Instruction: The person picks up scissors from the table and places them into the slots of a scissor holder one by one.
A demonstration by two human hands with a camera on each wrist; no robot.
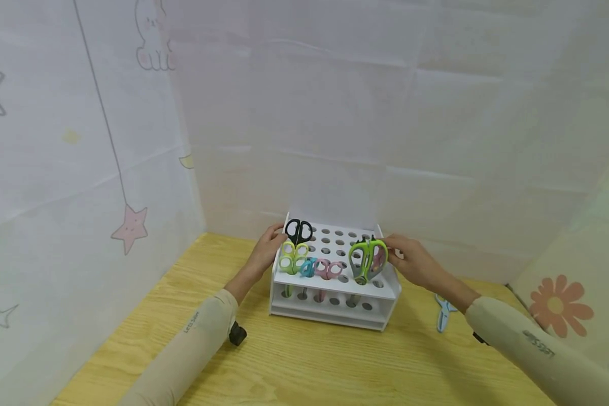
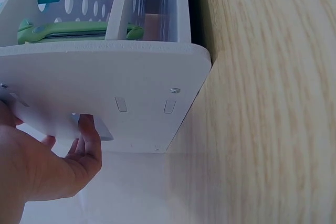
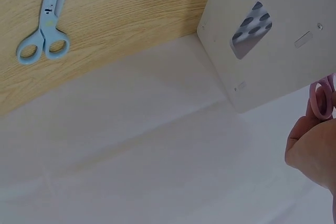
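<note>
A white rack (image 1: 330, 320) with rows of round holes stands on the table. My left hand (image 1: 268, 248) holds its left side panel (image 2: 147, 72), a fingertip hooked into the cutout. At the right side, my right hand (image 1: 410, 258) pinches pink scissors (image 3: 321, 99) by a handle loop, just above the panel edge. Standing in the rack are black scissors (image 1: 299, 228), yellow-green scissors (image 1: 287, 264), teal scissors (image 1: 308, 267), another pink pair (image 1: 322, 268) and large green-and-grey scissors (image 1: 366, 260). The blades of the held pair are hidden.
Light blue scissors (image 1: 444, 313) lie on the wooden table (image 1: 325, 366) to the right of the rack. A pale sheet (image 1: 335, 124) hangs behind the rack, and printed sheets rise at both sides.
</note>
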